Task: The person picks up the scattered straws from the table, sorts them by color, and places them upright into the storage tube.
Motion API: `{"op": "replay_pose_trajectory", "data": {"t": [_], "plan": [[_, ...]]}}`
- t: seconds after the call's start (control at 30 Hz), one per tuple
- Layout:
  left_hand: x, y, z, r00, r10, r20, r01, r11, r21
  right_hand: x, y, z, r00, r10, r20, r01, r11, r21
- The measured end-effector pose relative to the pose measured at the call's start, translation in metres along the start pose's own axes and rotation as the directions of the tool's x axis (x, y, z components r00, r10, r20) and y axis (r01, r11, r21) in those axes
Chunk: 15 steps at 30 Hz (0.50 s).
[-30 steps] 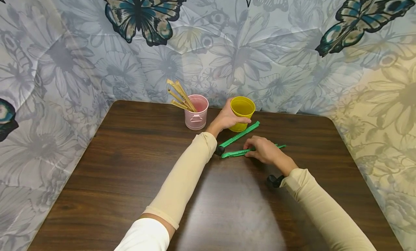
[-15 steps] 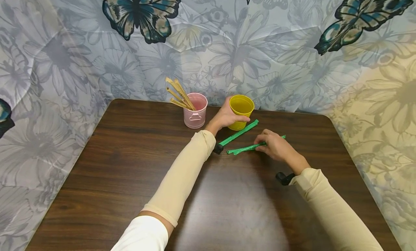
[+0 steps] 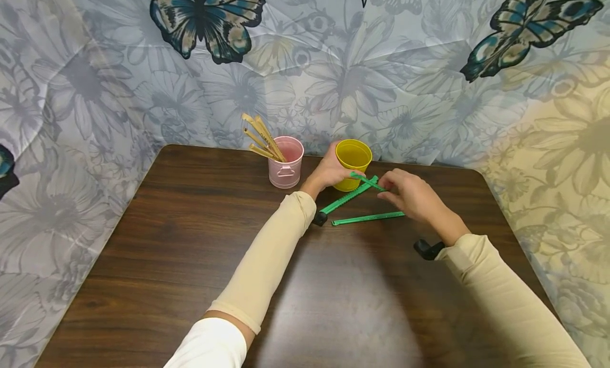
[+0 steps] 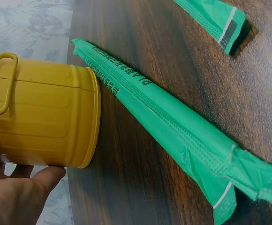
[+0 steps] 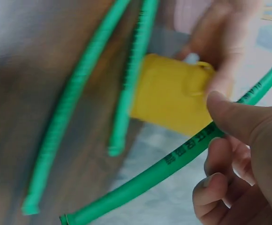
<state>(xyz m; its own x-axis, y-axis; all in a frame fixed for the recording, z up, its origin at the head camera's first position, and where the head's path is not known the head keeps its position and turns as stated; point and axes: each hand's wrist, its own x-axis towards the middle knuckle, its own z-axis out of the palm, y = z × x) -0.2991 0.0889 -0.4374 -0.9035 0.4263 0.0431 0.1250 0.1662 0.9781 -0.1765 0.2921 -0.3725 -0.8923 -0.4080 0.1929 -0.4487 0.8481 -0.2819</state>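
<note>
My left hand point(image 3: 331, 172) holds a small yellow bucket point(image 3: 353, 155) upright near the table's back edge, fingers and thumb around its side. In the right wrist view my right hand point(image 5: 248, 154) pinches a green paper-wrapped straw point(image 5: 173, 159) between thumb and fingers, raised off the table close to the bucket. More green wrapped straws lie on the wood: one straw point(image 3: 369, 218) under the right hand, and a green wrapper point(image 4: 164, 112) beside the bucket that shows two ends, perhaps two straws together. The bucket's inside looks yellow, with no straw visible in it.
Left of the yellow bucket stands a pink bucket point(image 3: 286, 169) with several tan wrapped straws point(image 3: 267, 140) leaning out of it. The brown wooden table point(image 3: 190, 251) ends at a patterned cloth backdrop point(image 3: 333, 82). Both wrists carry black camera mounts.
My right hand has lifted one green straw off the table and swung it up and back towards the yellow bucket; another straw stays lying there. The left hand and bucket have stayed put.
</note>
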Motion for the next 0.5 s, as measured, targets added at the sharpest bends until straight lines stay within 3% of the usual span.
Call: {"op": "replay_pose_trajectory", "data": {"t": [0.2, 0.5], "plan": [[-0.001, 0.000, 0.000, 1.000, 0.011, 0.020, -0.011, 1.000, -0.010, 0.021, -0.017, -0.019, 0.993, -0.008, -0.121, 0.013, 0.999, 0.045], [-0.001, 0.002, -0.001, 1.000, 0.000, 0.027, 0.000, 1.000, 0.004, 0.050, -0.042, -0.041, 0.972, -0.044, -0.230, 0.062, 0.996, 0.070]]}}
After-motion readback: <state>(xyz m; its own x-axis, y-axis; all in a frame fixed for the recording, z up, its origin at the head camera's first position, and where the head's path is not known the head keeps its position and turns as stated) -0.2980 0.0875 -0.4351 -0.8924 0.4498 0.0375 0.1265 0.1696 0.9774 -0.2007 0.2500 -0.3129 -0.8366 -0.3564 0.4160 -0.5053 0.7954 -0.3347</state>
